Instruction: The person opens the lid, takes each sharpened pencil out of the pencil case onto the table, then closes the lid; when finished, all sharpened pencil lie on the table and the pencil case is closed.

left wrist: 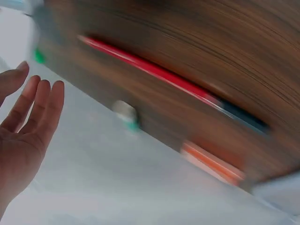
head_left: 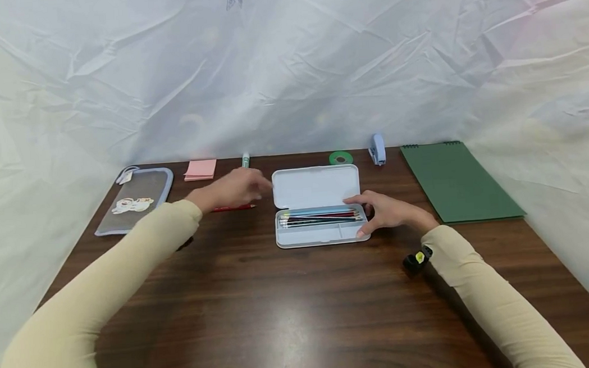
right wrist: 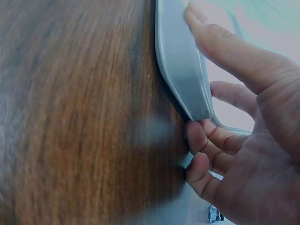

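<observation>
From my far end, I am starting at the left, where a grey mesh pouch [head_left: 145, 184] with a pale border is lying flat on the dark wooden table [head_left: 256, 299]. Next I am seeing pink sticky notes [head_left: 201, 169] sitting near the back edge. A red pencil [head_left: 235, 208] is resting just below the left hand [head_left: 238, 187], its dark end showing in the left wrist view. That hand is hovering just beside the case's lid, fingers extended and spread, holding nothing. Behind it a white-and-green marker [head_left: 245, 160] is standing out against the back edge.

In the middle, the white pencil case [head_left: 305, 238] is lying with its lid [head_left: 316, 186] folded back; several pencils [head_left: 319, 217] are filling its rear compartment. Behind the lid a green tape roll [head_left: 340, 153] is lying. The right hand [head_left: 388, 209] is gripping the case's right end, thumb on the near side, fingers curling around the end. Farther right, I am noticing a pale blue stapler [head_left: 378, 149] and a green spiral notebook [head_left: 458, 182].
</observation>
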The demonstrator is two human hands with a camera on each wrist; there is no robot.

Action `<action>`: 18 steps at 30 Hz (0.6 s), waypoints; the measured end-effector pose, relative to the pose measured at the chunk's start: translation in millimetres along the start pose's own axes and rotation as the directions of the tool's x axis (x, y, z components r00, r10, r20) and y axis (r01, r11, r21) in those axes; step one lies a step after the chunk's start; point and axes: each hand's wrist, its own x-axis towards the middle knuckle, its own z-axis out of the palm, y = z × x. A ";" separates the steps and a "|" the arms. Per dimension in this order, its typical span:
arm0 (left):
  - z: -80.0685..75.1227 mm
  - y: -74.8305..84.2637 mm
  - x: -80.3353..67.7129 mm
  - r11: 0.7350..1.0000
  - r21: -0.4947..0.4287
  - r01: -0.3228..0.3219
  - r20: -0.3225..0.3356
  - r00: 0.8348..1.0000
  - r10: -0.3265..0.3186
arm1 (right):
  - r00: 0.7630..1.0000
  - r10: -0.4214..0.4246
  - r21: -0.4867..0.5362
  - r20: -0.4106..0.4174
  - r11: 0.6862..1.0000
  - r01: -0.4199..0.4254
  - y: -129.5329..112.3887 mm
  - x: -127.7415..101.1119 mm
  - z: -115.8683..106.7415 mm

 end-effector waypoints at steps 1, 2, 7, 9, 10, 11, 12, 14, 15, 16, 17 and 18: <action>2.2 8.4 7.3 0.999 -0.004 -0.035 0.004 0.999 0.035 | 1.000 -0.002 0.000 0.000 1.000 0.002 -0.2 0.0 0.3; 5.1 16.3 14.5 0.998 -0.004 -0.069 0.016 0.997 0.069 | 1.000 -0.003 0.001 0.000 1.000 0.003 -0.3 0.1 0.5; 21.4 50.2 49.6 0.989 -0.017 -0.147 0.148 0.978 0.148 | 1.000 -0.007 0.007 -0.001 1.000 0.007 -1.5 2.1 0.4; 26.6 60.1 60.6 0.990 -0.021 -0.143 0.192 0.971 0.144 | 1.000 -0.006 0.006 -0.001 1.000 0.006 -1.6 3.5 0.2; 29.3 64.1 65.3 0.990 -0.015 -0.142 0.212 0.967 0.142 | 1.000 -0.007 0.004 -0.001 1.000 0.007 -1.4 4.2 0.2; 32.0 67.5 69.5 0.989 -0.005 -0.148 0.230 0.962 0.145 | 1.000 -0.008 0.001 0.000 1.000 0.008 -1.3 4.7 0.3; 35.1 70.0 73.4 0.988 0.010 -0.154 0.247 0.958 0.147 | 1.000 -0.008 -0.001 0.002 1.000 0.008 -1.2 5.1 0.3; 40.5 74.2 79.1 0.984 0.040 -0.175 0.278 0.948 0.158 | 1.000 -0.012 -0.002 0.005 1.000 0.012 -1.1 5.6 0.6; 43.2 75.7 81.3 0.981 0.055 -0.187 0.289 0.943 0.164 | 1.000 -0.014 -0.002 0.007 1.000 0.014 -1.1 5.7 0.8; 45.6 76.9 83.1 0.978 0.066 -0.199 0.296 0.940 0.171 | 1.000 -0.016 -0.003 0.007 1.000 0.017 -1.2 5.8 0.9; 48.0 77.9 84.4 0.976 0.076 -0.206 0.301 0.938 0.174 | 1.000 -0.019 -0.001 0.007 1.000 0.019 -1.2 5.8 1.1; 49.8 78.8 85.5 0.974 0.084 -0.209 0.304 0.936 0.175 | 1.000 -0.022 -0.002 0.007 1.000 0.022 -1.0 6.0 1.2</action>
